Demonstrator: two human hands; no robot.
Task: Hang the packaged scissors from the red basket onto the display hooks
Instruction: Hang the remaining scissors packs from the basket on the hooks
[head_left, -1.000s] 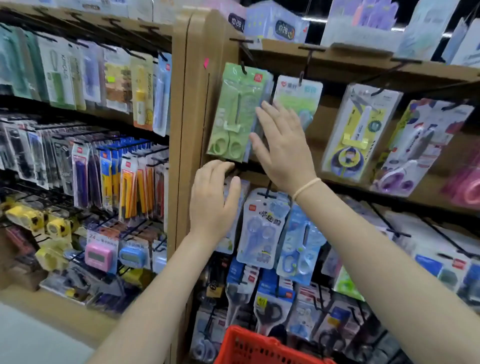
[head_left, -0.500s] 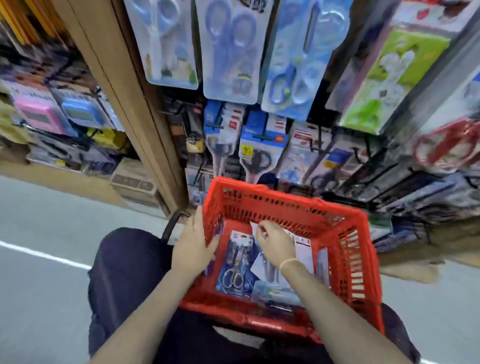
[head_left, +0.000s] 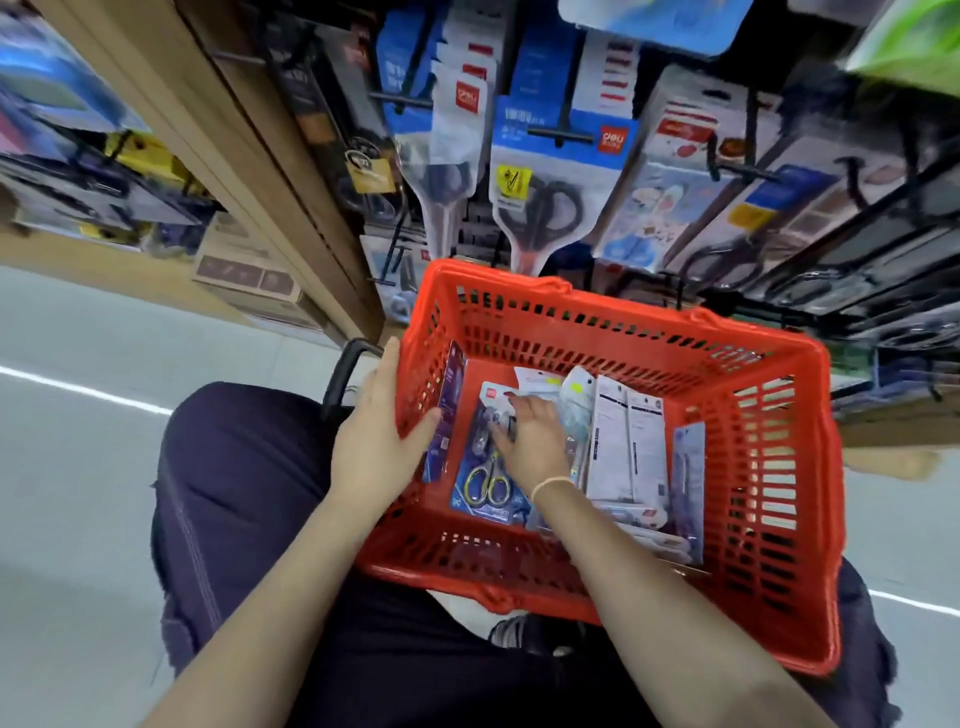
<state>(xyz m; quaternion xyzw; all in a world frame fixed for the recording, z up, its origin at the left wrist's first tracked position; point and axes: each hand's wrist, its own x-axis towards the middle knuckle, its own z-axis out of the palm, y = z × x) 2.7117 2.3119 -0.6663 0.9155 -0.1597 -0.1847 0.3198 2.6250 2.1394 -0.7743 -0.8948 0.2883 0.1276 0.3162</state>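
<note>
Inside the red basket (head_left: 623, 332), the right hand (head_left: 530, 441) rests relaxed fingers on a scissors pack (head_left: 485, 467); the left hand (head_left: 379, 436) grips the basket's left wall.

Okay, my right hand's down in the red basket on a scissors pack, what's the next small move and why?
Probably close the right hand around the flat blue pack of yellow-handled scissors and lift it out. The fingers lie on that pack but do not clearly grip it yet, it lies on the floor of the red plastic basket, and the left hand already grips the basket's left wall.
</note>
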